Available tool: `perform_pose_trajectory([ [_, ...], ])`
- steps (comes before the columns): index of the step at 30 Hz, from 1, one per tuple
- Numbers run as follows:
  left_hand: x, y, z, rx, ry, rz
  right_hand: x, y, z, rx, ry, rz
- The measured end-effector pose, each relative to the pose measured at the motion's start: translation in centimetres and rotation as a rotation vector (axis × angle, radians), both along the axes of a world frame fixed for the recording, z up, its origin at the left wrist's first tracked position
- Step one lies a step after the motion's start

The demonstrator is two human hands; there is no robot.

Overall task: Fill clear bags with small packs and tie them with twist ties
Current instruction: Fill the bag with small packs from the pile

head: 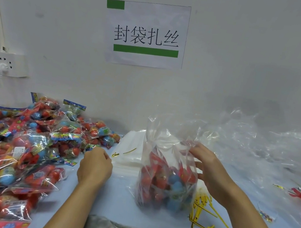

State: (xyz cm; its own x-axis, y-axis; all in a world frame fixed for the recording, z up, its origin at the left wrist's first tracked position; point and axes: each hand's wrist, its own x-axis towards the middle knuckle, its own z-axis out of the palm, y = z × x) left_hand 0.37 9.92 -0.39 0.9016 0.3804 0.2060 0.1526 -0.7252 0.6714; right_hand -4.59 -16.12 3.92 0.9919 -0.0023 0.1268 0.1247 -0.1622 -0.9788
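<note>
- To the left of your left hand [95,166] lies the heap of small clear-wrapped packs of red and blue balls [19,143]. It spreads over the table [113,204] from the wall to the near edge. Its closest packs are just beside that hand, so the left hand is the nearer one for the next pack.
- Your left hand rests on the table with its fingers curled in. Whether they pinch anything, I cannot tell.
- Between your hands, a little beyond them, lies a flat stack of white-looking empty bags [131,150] with one gold twist tie [124,152] on top.
- The upright clear plastic bag [168,169] stands to the right of that stack, long axis vertical, mouth loose and open at the top. Red and blue packs fill its lower half.
- Your right hand [210,168] grips the bag's upper right side, fingers curled on the film.
- Under your right forearm lies a loose pile of gold twist ties [204,226], nearer the right hand, which I judge will serve the tying.
</note>
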Motion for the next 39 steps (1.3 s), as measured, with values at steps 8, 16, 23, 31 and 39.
perform_pose_trajectory([
  [8, 0.8, -0.2, -0.9, -0.136, 0.070, -0.195, -0.1, 0.1, 0.2, -0.030, 0.004, 0.001],
  [16, 0.9, -0.3, -1.6, 0.023, 0.009, -0.184, -0.5, 0.3, 0.4, -0.043, 0.013, 0.011],
  [23, 0.4, -0.2, -1.0, 0.077, -0.106, -0.064, -0.6, 0.3, 0.5, -0.017, -0.013, -0.025],
  [31, -0.7, -2.9, 2.9, -0.031, -0.589, -0.164, -1.1, 0.4, 1.7, 0.124, -0.298, -0.263],
  [39, -1.6, -5.2, 4.1, -0.571, -0.505, -0.388, -1.0, 0.2, 1.8, 0.158, -0.296, -0.273],
])
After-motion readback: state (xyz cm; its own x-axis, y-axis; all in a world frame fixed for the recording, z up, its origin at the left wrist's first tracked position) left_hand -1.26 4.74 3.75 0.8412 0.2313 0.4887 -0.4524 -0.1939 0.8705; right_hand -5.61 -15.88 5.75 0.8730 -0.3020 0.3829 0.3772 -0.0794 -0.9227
